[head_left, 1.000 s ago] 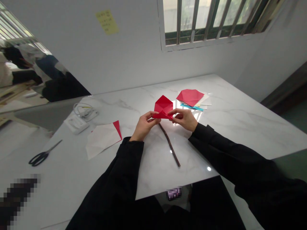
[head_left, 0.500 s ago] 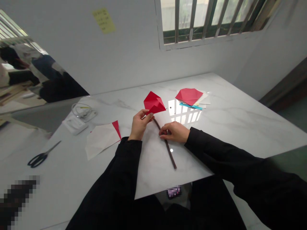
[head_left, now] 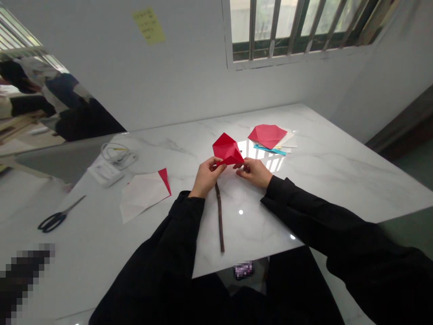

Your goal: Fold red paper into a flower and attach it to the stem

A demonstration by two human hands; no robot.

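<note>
My left hand [head_left: 207, 176] is closed on the near left edge of a folded red paper [head_left: 228, 149], thumb on top. The paper is raised in creased flaps above the table. At its right corner is my right hand [head_left: 253, 171], with the fingers curled and pinching the corner; the fingertips are partly hidden. A thin dark brown stick [head_left: 220, 221] runs toward the table's near edge, its upper end close under my left hand. Whether the stick touches that hand I cannot tell.
A white paper piece with a red corner [head_left: 145, 194] lies on the left, near black-handled scissors [head_left: 56, 220] and a white power strip with cable [head_left: 105, 174]. A stack of coloured papers [head_left: 268, 135] is at the back right. A person [head_left: 64, 99] is beyond the partition.
My right hand has left the stick and moved up to the red paper's right corner. The stick has swung to the left. My left hand and the paper have shifted right.
</note>
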